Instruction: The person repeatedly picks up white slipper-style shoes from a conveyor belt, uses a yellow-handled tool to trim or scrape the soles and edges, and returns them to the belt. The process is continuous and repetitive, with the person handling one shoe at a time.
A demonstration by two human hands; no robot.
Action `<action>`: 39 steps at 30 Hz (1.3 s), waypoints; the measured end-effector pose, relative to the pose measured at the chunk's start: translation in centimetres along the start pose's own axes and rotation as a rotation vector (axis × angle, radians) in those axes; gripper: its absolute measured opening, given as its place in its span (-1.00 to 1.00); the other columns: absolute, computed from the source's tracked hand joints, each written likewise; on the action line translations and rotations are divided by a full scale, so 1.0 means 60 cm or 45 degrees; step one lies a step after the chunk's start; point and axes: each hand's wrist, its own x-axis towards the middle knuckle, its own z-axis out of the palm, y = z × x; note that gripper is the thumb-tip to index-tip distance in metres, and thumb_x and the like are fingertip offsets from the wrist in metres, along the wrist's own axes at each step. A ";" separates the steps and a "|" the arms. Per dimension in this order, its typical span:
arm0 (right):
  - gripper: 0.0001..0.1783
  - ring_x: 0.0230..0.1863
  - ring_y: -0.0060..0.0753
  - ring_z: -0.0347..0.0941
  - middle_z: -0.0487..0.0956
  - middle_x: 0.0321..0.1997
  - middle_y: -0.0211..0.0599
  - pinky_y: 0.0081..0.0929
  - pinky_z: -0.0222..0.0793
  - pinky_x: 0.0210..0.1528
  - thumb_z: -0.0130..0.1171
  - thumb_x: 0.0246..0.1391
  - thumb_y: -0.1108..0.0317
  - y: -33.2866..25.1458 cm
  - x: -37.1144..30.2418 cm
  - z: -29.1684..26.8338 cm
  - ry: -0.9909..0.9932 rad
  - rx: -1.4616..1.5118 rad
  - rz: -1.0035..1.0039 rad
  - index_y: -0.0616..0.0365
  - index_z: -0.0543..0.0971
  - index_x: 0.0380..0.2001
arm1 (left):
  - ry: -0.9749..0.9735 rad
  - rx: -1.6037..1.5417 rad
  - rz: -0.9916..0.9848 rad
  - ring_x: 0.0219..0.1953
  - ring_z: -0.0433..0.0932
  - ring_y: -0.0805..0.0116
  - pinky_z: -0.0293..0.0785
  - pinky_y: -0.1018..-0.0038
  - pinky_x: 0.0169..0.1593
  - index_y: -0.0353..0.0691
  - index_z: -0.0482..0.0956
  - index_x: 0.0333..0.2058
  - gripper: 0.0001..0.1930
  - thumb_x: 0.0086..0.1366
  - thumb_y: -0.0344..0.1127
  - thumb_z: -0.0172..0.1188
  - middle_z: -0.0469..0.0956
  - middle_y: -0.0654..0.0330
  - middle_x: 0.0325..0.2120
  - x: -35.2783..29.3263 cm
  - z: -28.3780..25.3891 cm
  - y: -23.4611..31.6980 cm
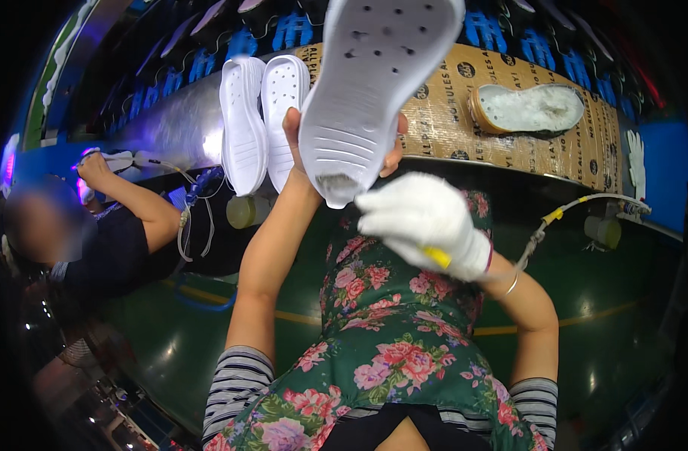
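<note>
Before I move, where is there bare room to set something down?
Bare cardboard shows between the held sole and the sole lying at right; bare metal bench, left of the paired white soles. Crowded: around the left hand, beside that pair.

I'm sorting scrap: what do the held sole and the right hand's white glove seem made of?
Sole: probably moulded foam or rubber, satin finish, judging by its ridges and soft sheen. White glove: likely knitted fabric, matte, given its sheenless surface; blur hides any weave.
</note>
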 end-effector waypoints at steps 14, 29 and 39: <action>-0.63 -0.12 -0.04 0.71 0.73 0.00 -0.10 -0.18 0.61 -0.18 0.44 -0.10 0.47 -0.040 -0.018 0.014 -0.170 0.045 -0.013 0.11 0.73 -0.12 | 0.094 0.173 -0.271 -0.22 0.66 -0.20 0.67 0.07 -0.16 -0.25 0.22 0.48 0.12 0.16 0.47 0.24 0.50 -0.28 0.12 0.015 0.004 0.022; -0.82 -0.07 -0.31 0.72 0.79 -0.10 -0.18 -0.39 0.62 0.03 0.51 0.00 0.58 -0.050 -0.013 0.009 0.087 0.738 0.936 0.13 0.78 -0.29 | 0.136 0.018 -0.212 -0.10 0.63 -0.21 0.64 0.04 -0.15 -0.28 0.28 0.44 0.11 0.18 0.53 0.17 0.48 -0.33 0.15 0.004 -0.021 0.005; -0.77 -0.22 -0.16 0.69 0.77 -0.18 -0.22 -0.30 0.60 -0.16 0.43 0.01 0.56 0.057 0.036 -0.137 0.304 -0.578 0.223 0.08 0.76 -0.22 | 0.458 -0.157 -0.155 -0.07 0.67 -0.17 0.67 -0.07 -0.06 -0.27 0.28 0.43 0.01 0.32 0.51 -0.05 0.56 -0.21 0.10 -0.011 0.050 -0.097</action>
